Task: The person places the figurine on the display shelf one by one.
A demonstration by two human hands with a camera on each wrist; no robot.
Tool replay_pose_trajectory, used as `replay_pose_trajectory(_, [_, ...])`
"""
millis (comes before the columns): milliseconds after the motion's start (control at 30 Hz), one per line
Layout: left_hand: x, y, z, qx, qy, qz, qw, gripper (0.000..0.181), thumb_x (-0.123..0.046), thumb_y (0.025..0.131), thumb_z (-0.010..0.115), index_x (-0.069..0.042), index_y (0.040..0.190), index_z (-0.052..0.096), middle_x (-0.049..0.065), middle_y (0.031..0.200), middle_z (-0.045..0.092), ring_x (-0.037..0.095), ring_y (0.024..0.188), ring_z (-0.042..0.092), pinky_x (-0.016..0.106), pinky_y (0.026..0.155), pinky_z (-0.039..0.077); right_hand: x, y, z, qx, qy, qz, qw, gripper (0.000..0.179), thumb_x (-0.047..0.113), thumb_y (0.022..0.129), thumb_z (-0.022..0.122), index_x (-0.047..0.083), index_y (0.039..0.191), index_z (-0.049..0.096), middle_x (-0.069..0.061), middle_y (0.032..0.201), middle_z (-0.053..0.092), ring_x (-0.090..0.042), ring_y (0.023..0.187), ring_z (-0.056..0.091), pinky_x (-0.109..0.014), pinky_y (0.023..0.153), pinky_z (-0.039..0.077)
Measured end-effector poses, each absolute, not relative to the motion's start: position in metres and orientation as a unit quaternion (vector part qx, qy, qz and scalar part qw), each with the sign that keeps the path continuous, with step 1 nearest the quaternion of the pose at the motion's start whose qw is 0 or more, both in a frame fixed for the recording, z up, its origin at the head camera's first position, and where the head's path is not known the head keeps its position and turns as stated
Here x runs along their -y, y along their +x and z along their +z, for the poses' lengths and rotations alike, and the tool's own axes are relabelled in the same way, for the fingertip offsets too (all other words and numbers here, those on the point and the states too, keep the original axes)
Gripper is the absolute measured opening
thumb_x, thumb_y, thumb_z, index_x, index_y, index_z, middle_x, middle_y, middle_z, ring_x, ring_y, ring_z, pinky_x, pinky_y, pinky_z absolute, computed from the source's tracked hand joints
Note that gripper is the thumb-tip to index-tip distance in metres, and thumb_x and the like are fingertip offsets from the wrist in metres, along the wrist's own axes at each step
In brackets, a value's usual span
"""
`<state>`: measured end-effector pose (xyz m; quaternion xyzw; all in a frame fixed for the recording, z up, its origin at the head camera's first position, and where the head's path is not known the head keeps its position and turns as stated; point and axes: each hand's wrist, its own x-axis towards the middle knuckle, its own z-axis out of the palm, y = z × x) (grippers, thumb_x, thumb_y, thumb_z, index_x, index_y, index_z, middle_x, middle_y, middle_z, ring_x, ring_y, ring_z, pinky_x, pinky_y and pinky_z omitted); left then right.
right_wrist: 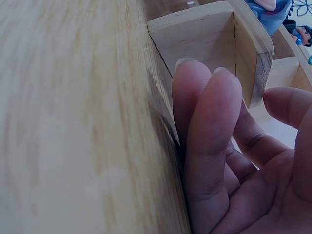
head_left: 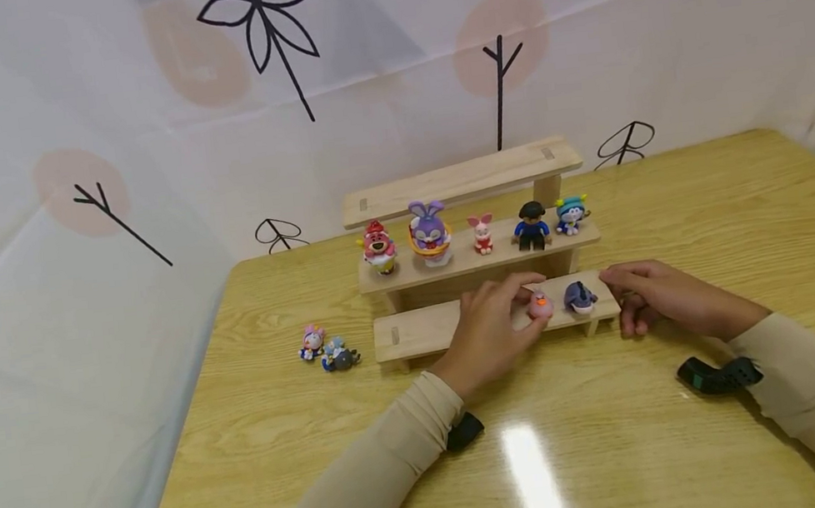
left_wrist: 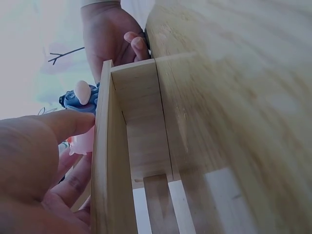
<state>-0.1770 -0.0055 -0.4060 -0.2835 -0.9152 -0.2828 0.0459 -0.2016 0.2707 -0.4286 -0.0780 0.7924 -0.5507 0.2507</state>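
My left hand point(head_left: 488, 333) pinches a small pink duck figurine point(head_left: 540, 304) between thumb and fingers, at the top of the lowest step of a wooden stepped display shelf point(head_left: 424, 329). From the left wrist view, the duck point(left_wrist: 83, 141) is partly covered by the thumb. Just right of it sits a blue-grey donkey figurine point(head_left: 579, 298). My right hand point(head_left: 657, 297) holds the right end of that lowest step, thumb at the board's corner and the other fingers curled lower down. In the right wrist view, the fingers point(right_wrist: 207, 126) hide part of the step's side support.
Several figurines stand on the middle step, including a purple rabbit point(head_left: 430, 234) and a black-capped figure point(head_left: 531, 227). Two small figurines, one pink-topped point(head_left: 311, 342) and one grey-blue point(head_left: 340, 355), lie on the table point(head_left: 279, 453) left of the shelf. A patterned cloth point(head_left: 391, 113) hangs behind.
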Motion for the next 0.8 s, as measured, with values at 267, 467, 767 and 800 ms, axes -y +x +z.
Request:
replay_pose_trajectory(267, [0.006,-0.178,-0.405,0.917,-0.285,-0.274,0.052,0.047,-0.034,0.094,0.071,-0.03,0.137,0.054,-0.016,0.116,0.072,0.01,0.111,0.057,0.032,0.093,0.037,-0.271,-0.203,-0.427,-0.797,-0.084,-0.544,0.248,0.049,0.045,0.109,0.033,0.0,0.111,0.052,-0.012,0.075,0.066,-0.022,0.065,0.066,-0.035,0.058,0.058])
replay_pose_trajectory(467, [0.007,-0.176,-0.404,0.917,-0.288,-0.27,0.053,0.047,-0.034,0.093,0.072,-0.028,0.137,0.055,-0.013,0.119,0.07,0.012,0.113,0.058,0.032,0.093,0.039,-0.271,-0.203,-0.428,-0.794,-0.076,-0.548,0.252,0.048,0.044,0.11,0.033,0.0,0.114,0.052,-0.012,0.073,0.066,-0.021,0.064,0.065,-0.034,0.058,0.058])
replay_pose_trajectory(767, [0.022,-0.174,-0.398,0.915,-0.286,-0.279,0.059,0.047,-0.032,0.091,0.075,-0.027,0.134,0.058,-0.009,0.121,0.068,0.012,0.116,0.058,0.033,0.096,0.043,-0.271,-0.202,-0.428,-0.793,-0.089,-0.549,0.248,0.047,0.044,0.109,0.034,0.001,0.107,0.053,-0.012,0.074,0.066,-0.022,0.064,0.066,-0.035,0.058,0.059])
replay_pose_trajectory(800, [0.024,-0.174,-0.397,0.914,-0.287,-0.282,0.059,0.046,-0.032,0.091,0.075,-0.027,0.134,0.058,-0.009,0.122,0.068,0.012,0.116,0.058,0.034,0.096,0.043,-0.271,-0.201,-0.428,-0.793,-0.091,-0.549,0.249,0.047,0.044,0.109,0.034,0.001,0.107,0.053,-0.012,0.074,0.066,-0.022,0.065,0.066,-0.035,0.058,0.059])
